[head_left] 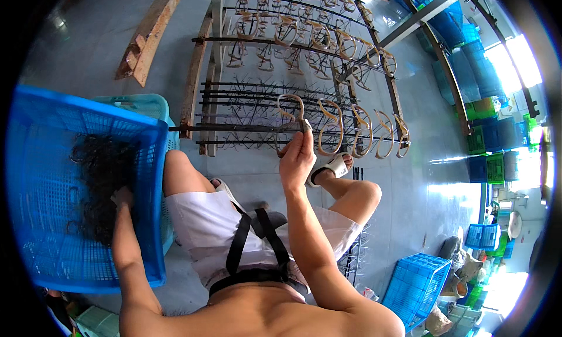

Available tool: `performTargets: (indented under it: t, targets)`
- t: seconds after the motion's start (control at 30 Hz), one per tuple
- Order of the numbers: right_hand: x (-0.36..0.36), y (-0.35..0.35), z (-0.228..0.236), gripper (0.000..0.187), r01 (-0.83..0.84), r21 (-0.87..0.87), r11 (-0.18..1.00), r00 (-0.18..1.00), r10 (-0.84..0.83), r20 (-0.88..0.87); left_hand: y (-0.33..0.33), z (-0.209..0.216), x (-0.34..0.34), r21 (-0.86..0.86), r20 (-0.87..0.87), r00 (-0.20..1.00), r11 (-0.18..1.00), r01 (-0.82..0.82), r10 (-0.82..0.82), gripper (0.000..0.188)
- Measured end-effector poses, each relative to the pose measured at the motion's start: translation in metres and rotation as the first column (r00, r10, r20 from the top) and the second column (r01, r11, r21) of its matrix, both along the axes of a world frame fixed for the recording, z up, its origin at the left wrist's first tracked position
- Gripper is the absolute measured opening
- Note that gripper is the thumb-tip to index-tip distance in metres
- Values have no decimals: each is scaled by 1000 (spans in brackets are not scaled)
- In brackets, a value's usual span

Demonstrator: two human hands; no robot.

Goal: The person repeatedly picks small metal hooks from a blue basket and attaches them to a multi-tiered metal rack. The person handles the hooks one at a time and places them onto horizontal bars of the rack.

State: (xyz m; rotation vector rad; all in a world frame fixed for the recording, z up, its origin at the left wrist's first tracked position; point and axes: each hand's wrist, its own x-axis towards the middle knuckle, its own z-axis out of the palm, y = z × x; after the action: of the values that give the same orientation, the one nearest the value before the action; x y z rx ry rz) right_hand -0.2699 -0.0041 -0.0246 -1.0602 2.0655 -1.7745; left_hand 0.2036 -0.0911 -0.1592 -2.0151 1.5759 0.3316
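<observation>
My right hand (297, 155) is raised to a dark metal rack (234, 128) of thin pegs and pinches a tan loop-shaped piece (291, 109) against one of its bars. More tan loops (363, 132) hang in a row to the right on the same bar. My left hand (122, 196) reaches into a big blue plastic crate (88, 123) at my left, resting on a heap of dark loop pieces (102, 179). Whether its fingers grip any of them is hidden.
Higher rack bars (304, 35) carry several more tan loops. A rusty beam (149, 35) lies on the grey floor at upper left. Blue and green crates (486, 138) are stacked at right, another blue crate (415, 287) lies at lower right. I sit with knees apart.
</observation>
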Motion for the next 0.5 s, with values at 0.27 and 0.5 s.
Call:
performTargets:
  t: [0.27, 0.5]
  targets:
    - [-9, 17, 9, 16, -183, 18, 983, 931, 167, 325, -7, -6, 41, -190, -307, 939, 976, 102, -158, 35]
    - [16, 49, 23, 43, 57, 272, 961, 927, 50, -373, 11, 68, 3, -531, -682, 728, 730, -430, -67, 40]
